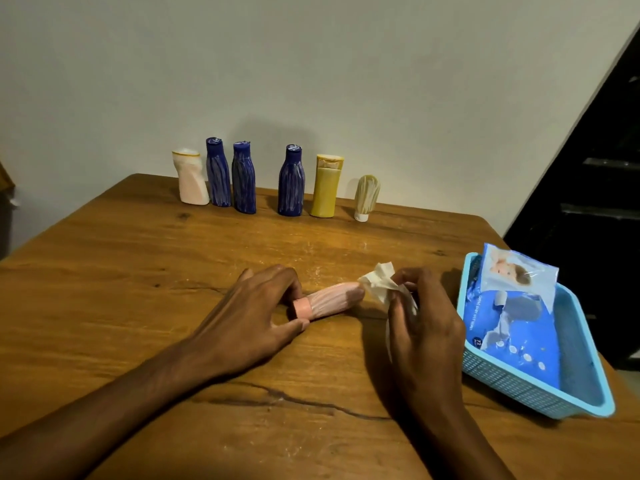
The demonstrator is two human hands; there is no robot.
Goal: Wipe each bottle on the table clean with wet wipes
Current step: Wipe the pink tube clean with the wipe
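A pink bottle (pixel 334 299) lies on its side in the middle of the wooden table (pixel 138 271). My left hand (pixel 256 317) pinches its cap end between thumb and fingers. My right hand (pixel 422 320) grips a crumpled white wet wipe (pixel 377 282) that touches the bottle's far end. Along the wall stand a pale pink bottle (pixel 190 177), three dark blue bottles (pixel 218 173) (pixel 244 178) (pixel 291 181), a yellow bottle (pixel 325 187) and a small beige bottle (pixel 366 197) resting on its white cap.
A light blue plastic basket (pixel 585 389) sits at the table's right edge and holds a blue pack of wet wipes (pixel 512 306). A dark staircase rises behind it on the right. A crack runs through the wood near the front.
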